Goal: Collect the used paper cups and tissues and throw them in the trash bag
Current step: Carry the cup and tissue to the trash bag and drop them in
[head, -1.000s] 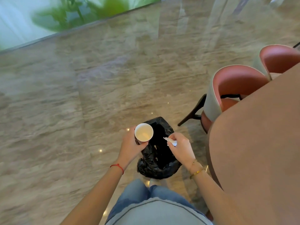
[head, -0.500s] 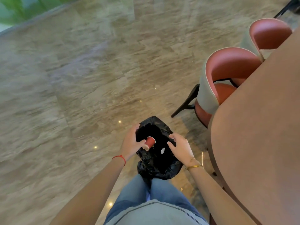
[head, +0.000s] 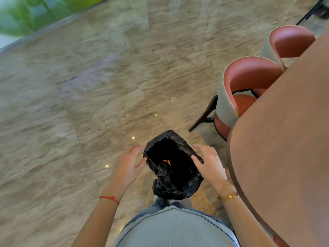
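Both hands stood empty beside the black trash bag (head: pixel 173 168) on the marble floor (head: pixel 71 122): the left hand (head: pixel 127 166) and right hand (head: pixel 208 164), fingers spread, had just released the red paper cup (head: pixel 166 161), now glimpsed inside; the tissue, dropped too, was hidden.

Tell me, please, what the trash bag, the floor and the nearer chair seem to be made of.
Trash bag: thin black plastic film, glossy; it crumples and catches highlights.
Floor: polished stone or stone-look tile, probably; grey-beige veining, faint joints, mirrored ceiling lights.
Nearer chair: smooth reddish upholstery, leather or imitation, with a grey outer shell, perhaps fabric, and dark legs, material unclear.
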### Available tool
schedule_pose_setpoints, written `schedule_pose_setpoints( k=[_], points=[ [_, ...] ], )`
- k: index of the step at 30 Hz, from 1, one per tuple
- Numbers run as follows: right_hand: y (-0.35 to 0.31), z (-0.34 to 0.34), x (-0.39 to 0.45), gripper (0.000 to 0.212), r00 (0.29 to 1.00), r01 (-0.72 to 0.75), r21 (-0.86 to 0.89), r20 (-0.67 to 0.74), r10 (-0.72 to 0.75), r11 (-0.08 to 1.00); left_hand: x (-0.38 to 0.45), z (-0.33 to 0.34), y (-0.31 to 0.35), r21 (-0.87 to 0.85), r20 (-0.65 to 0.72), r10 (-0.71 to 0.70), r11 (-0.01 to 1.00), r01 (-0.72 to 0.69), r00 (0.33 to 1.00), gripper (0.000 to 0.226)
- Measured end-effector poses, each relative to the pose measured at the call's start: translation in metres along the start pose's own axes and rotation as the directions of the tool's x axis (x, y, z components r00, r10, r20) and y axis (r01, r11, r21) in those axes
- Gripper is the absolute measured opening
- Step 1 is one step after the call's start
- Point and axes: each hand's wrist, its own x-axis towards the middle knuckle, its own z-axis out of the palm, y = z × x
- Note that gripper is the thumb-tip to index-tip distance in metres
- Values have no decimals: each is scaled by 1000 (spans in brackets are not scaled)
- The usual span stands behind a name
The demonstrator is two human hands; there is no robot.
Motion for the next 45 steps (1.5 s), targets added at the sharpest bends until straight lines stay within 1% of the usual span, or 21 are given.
schedule_pose_setpoints(
  k=[8,15,20,22,26,30,32,35,37,41,45],
  points=[
    [9,-27,-28,41,998,9,-26,-56,-10,1000,-17,0,20,30,-48,33,999,-31,998,38],
    [8,-48,-67,40,983,-95,-56,-160,85,994,-19,-5,39,61,-27,97,994,-95,995,37],
    [-8,-47,-105,40,946,-195,-42,-272,176,980,-19,-14,45,58,15,216,975,-217,976,37],
    [-19,-40,-125,40,917,-256,-29,-325,233,966,-23,-19,45,64,46,282,956,-285,958,36],
    [-44,-21,-169,40,850,-363,19,-404,339,932,-29,-29,36,69,110,363,926,-372,925,34],
    [-66,0,-222,42,761,-465,81,-473,445,882,-38,-30,28,15,179,505,857,-516,844,34],
    [-76,11,-249,42,705,-522,114,-501,503,845,-43,-28,28,-54,207,573,816,-576,793,33],
    [-90,24,-288,41,608,-589,177,-546,576,789,-54,-19,37,-98,265,665,739,-667,698,33],
    [-97,31,-309,41,561,-622,198,-563,607,758,-60,-15,46,-113,290,700,702,-703,653,34],
    [-111,45,-361,42,401,-705,269,-611,682,656,-84,3,75,-183,387,772,601,-778,505,35],
    [-119,54,-409,41,245,-737,364,-641,728,569,-116,25,111,-261,450,825,488,-833,342,35]
  ],
)
